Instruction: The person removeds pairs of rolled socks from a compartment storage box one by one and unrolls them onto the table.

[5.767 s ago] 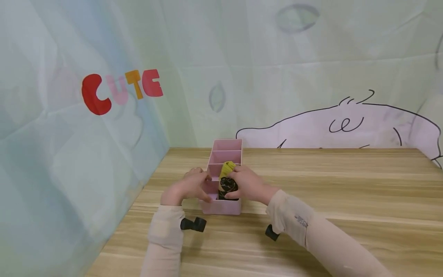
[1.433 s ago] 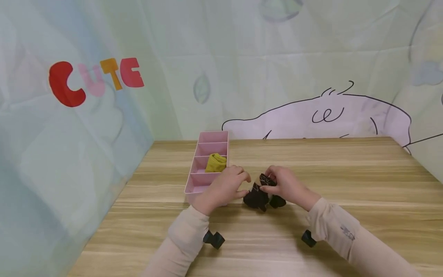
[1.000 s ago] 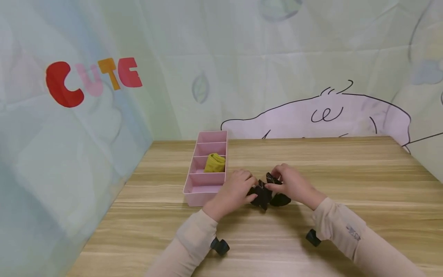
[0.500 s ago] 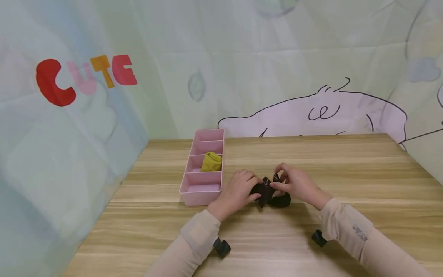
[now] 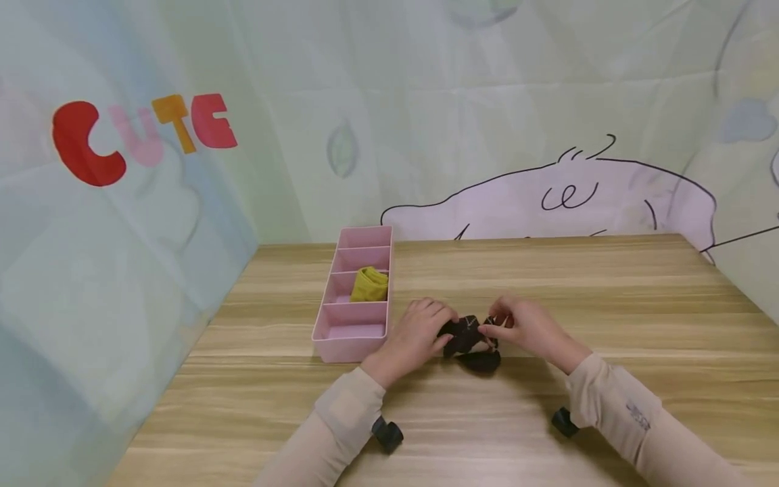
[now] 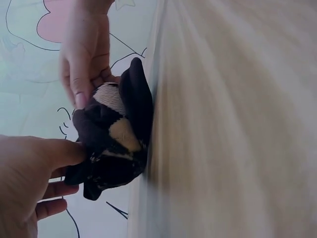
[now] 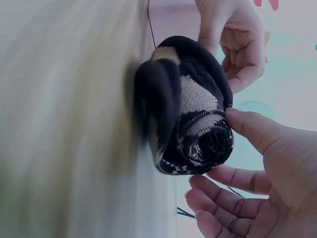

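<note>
A black knit sock (image 5: pixel 464 338) with beige patches, partly rolled and folded, rests low on the table just right of the pink box. My left hand (image 5: pixel 416 335) pinches its left side between thumb and fingers. On the other side, my right hand (image 5: pixel 529 328) pinches its upper edge with thumb and forefinger. In the right wrist view the sock's (image 7: pixel 198 119) rolled end shows as a spiral, and a dark flap hangs down to the tabletop. The left wrist view shows beige knit between its black folds. A yellow folded cloth piece (image 5: pixel 369 285) sits in the box.
The pink divided box (image 5: pixel 349 350) stands left of my hands, its compartments in a row running away from me. The wooden table (image 5: pixel 584 277) reaches a printed curtain (image 5: pixel 487 122) at the back and left. A black device (image 5: pixel 387 435) hangs under each wrist.
The sock has come out of the box's nearest part, rightward onto the table. My left hand has since taken hold of it. In the last second its folds have shifted between my hands.
</note>
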